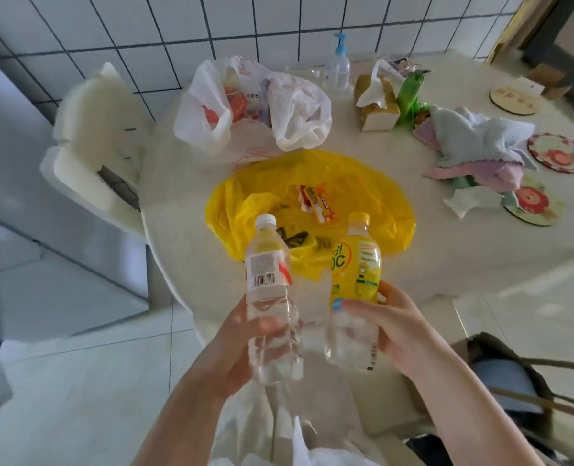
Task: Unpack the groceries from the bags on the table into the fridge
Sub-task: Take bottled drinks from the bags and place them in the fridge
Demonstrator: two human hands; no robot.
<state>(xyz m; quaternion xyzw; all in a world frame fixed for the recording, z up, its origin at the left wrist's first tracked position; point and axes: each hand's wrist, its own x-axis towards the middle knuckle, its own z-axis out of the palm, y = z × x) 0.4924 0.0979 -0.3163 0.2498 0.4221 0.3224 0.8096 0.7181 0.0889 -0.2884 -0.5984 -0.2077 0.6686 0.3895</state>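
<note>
Here, the left hand (242, 334) had its fingers curled round the lower body of a clear plastic water bottle with a white cap (268, 290), thumb wrapped across the front. The right hand (396, 327) gripped a yellow-labelled drink bottle with a yellow cap (354, 280) at its clear lower half, thumb pressing the label's bottom edge and fingers curled behind. Both bottles stood roughly upright, just beside each other without clearly touching, held above the near edge of the pale round table (413, 257).

At twelve o'clock from the bottles lay a crumpled yellow plastic bag (329, 183), slack and open, with an orange snack packet (319, 203) still inside. Further out at eleven o'clock sat a white plastic bag (289, 109) holding red-printed packs. At one to two o'clock were a brown tissue box (376, 102), a green roll (410, 92), a heap of pastel cloths (477, 142) and round printed coasters (556, 153). A blue-topped clear pump bottle (337, 68) stood at twelve o'clock by the tiled wall. A white chair (97, 136) stood at ten o'clock.

The fridge was not in view. Carrying the bottles there would likely go best with the grips kept low and firm, caps up, since thin plastic walls flex and can slip; one bottle may need tucking under an arm to free a hand for the door.
</note>
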